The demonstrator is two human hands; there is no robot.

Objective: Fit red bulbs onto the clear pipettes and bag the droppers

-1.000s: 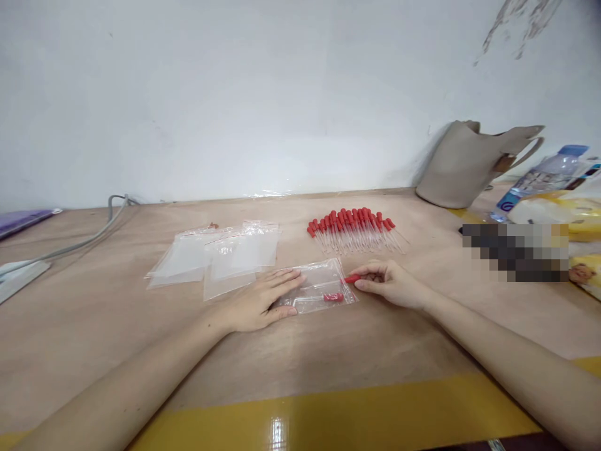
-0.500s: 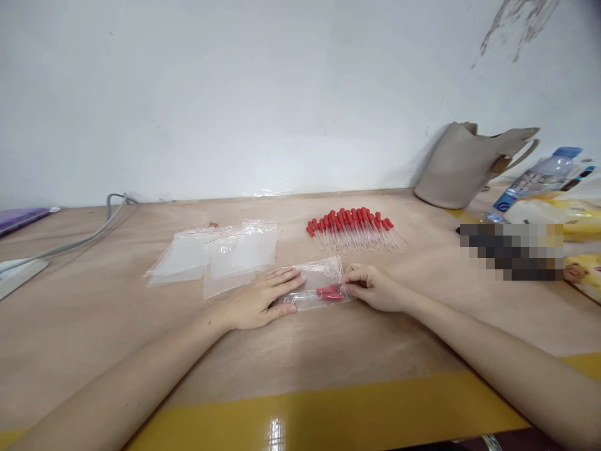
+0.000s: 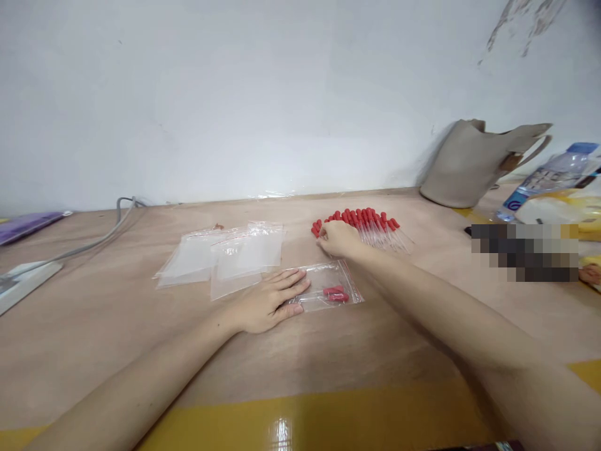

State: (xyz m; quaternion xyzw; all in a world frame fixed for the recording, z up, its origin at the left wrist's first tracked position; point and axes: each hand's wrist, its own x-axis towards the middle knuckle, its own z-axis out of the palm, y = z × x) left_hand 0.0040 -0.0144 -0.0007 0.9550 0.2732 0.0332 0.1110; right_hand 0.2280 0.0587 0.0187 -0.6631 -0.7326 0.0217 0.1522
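Observation:
My left hand (image 3: 275,300) lies flat, fingers spread, across the left part of a clear zip-lock bag (image 3: 319,275). Inside that bag are droppers (image 3: 335,293) with red rubber bulbs, their thin tubes pointing toward my left hand. Farther back, a row of red-bulbed droppers (image 3: 375,225) lies fanned on the table. My right hand (image 3: 340,239) reaches over the left part of this row, covering some of the tubes. Its fingers are bent together beside the leftmost bulbs; what sits between the fingertips is hidden.
Flat clear bags (image 3: 244,257) overlap on the table (image 3: 263,363) left of the droppers. A grey cable (image 3: 103,228) runs to a white power strip (image 3: 28,282). On the right stand a grey bag (image 3: 469,166) and a water bottle (image 3: 547,181).
My right hand has left the zip-lock bag's open end and moved forward to the left part of the dropper row. My left hand stays on the bag. The view has shifted slightly.

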